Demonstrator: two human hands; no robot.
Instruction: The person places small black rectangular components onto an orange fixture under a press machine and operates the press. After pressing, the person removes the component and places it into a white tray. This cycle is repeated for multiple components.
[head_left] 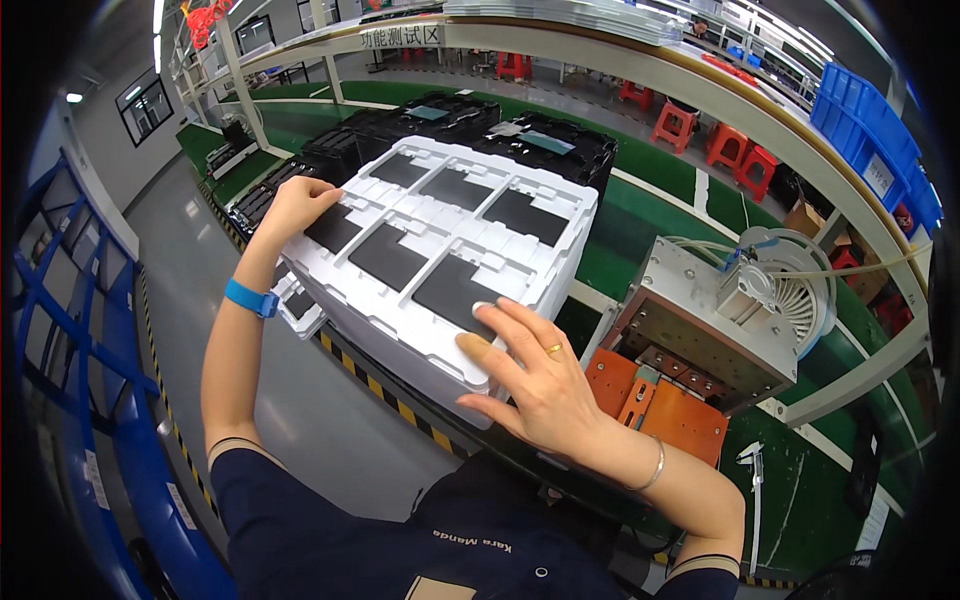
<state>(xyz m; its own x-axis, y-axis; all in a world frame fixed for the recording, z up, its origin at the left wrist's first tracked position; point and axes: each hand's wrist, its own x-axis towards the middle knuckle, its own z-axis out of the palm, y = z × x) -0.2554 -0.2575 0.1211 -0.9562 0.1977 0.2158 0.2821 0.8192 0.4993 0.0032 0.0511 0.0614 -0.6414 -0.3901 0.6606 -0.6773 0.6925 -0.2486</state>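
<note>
A stack of white plastic trays (425,345) stands before me on the green bench. Flat dark rectangular pieces (455,290) lie in the top tray's compartments. My left hand (295,210) is closed at the tray's left edge, its fingers bent over the rim; their undersides are hidden. At the near right corner, my right hand (540,380) rests with fingers apart, the fingertips on the top tray and the thumb by its side. One of its fingers wears a yellowish finger cot (472,344).
To the right stands a metal press-like fixture (700,320) with an orange base plate (690,420); a caliper (755,490) lies nearby. Black trays (560,150) sit behind the stack. Blue bins (870,140) are at the far right, a blue rack (90,370) at the left.
</note>
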